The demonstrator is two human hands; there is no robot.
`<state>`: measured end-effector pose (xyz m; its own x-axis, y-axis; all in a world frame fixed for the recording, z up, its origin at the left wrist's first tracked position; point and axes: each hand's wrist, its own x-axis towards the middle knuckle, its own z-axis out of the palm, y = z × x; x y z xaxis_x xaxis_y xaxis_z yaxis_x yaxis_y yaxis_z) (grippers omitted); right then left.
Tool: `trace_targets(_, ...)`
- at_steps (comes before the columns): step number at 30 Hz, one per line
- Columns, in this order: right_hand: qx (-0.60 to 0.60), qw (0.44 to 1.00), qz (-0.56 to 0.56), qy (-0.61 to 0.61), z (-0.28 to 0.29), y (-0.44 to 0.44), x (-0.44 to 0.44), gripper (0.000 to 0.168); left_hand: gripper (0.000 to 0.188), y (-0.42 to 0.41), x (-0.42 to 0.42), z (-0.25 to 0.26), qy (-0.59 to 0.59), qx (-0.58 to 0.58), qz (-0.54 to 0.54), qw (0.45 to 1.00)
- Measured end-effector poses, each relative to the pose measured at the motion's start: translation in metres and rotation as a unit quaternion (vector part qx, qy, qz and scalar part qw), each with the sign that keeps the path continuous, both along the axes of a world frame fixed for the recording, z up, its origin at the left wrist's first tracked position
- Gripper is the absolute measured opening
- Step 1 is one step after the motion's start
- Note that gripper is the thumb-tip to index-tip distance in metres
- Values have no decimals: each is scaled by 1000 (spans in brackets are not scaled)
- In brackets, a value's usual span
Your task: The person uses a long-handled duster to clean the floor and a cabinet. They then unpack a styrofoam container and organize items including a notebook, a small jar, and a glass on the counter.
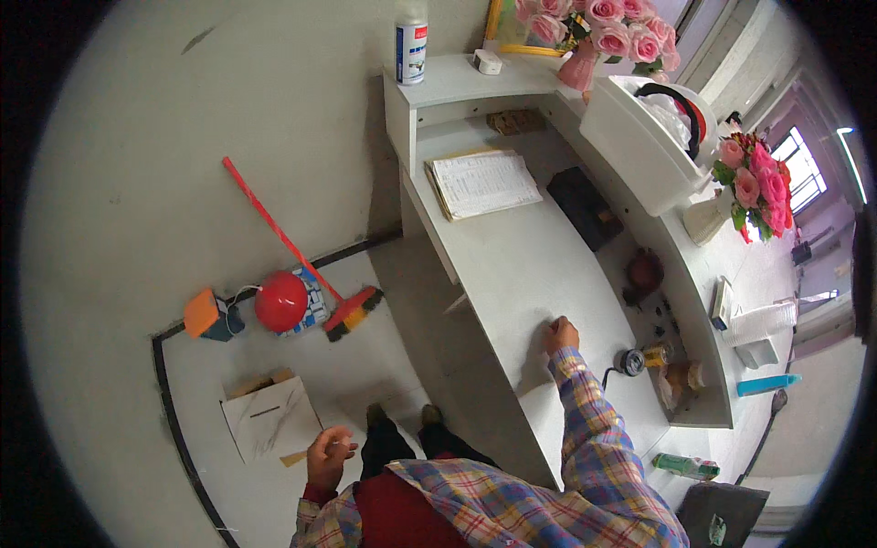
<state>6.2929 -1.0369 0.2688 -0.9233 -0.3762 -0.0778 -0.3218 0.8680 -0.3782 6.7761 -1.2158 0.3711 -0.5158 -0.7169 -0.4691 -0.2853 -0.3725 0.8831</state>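
My right hand (563, 335) rests on the white desktop (510, 274) of a curved reception counter, its fingers drawn together. Whether anything small lies under those fingers is hidden. To its right on the desk is a round dark device (630, 362) with a cable, beside a yellow can (656, 355). Off the desk at my left side hangs my left hand (330, 455), fingers loosely curled and apart, with nothing visible in it. Below it on the floor sits a marble-patterned box (270, 418). Farther back on the desk, written sheets (486, 183) lie on a folder.
A black case (586, 209) lies under the raised counter ledge. The ledge bears a white bin (640, 144), pink flowers (757, 181) in a vase and a spray can (411, 53). A red-handled broom (281, 233) leans at the wall near a red ball-like object (281, 301).
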Motion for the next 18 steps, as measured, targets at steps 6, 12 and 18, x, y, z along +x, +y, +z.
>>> trace_targets(6, 78, 995, -31, -54, -1, 9, 25, 25, 34, -80, -57, -28, 59, 5, -156, 986)
trace_targets(12, 144, 977, -61, -145, 11, 55, 149, 27, 32, -147, -144, -11, 95, -124, -310, 938)
trace_targets(18, 409, 848, 143, -304, -8, 112, 251, 23, 31, -158, -225, 5, 107, -137, -434, 884)
